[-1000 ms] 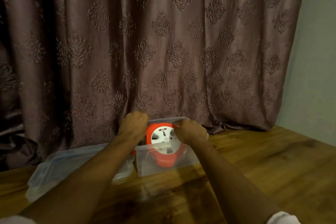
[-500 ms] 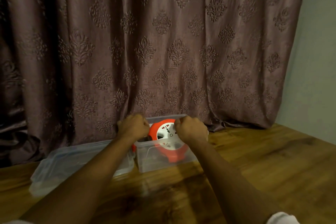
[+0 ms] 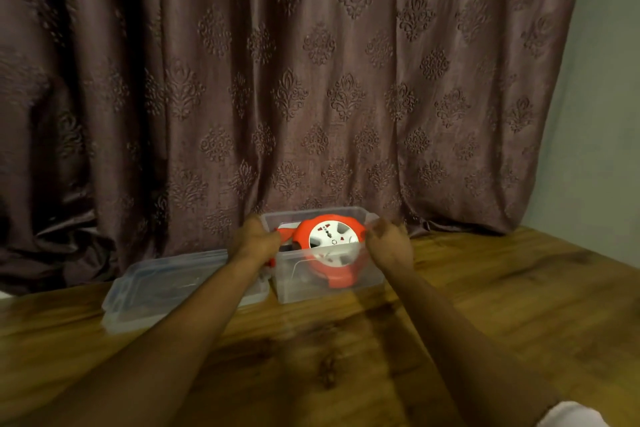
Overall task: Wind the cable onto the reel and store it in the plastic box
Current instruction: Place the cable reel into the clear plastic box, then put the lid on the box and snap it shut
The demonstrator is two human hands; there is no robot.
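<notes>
A second ago both hands were closed over the top of the orange cable reel (image 3: 329, 246), steadying it as it went down into the clear plastic box (image 3: 325, 282); now they have come off it and moved apart, one to each side, so the reel's white socket face shows in full between them. That suggests the placing step is done or all but done: the reel sits tilted inside the box, its lower half seen through the near wall and its upper rim standing above the box's top edge. No loose cable trails onto the wooden table (image 3: 485, 305), so the winding looks finished, though the wound cable itself cannot be made out. The left hand (image 3: 254, 241) is at the box's left end, fingers curled loosely inward near the reel's orange handle, and whether it touches the handle or the rim cannot be told. The right hand (image 3: 389, 243) hovers at the box's right end, blurred by motion, its fingers spread and relaxed and holding nothing. Both forearms reach forward from the lower edge of the view, roughly level and angled toward each other. The box's clear lid (image 3: 166, 284) lies flat on the table just left of the box, so closing it probably remains.
</notes>
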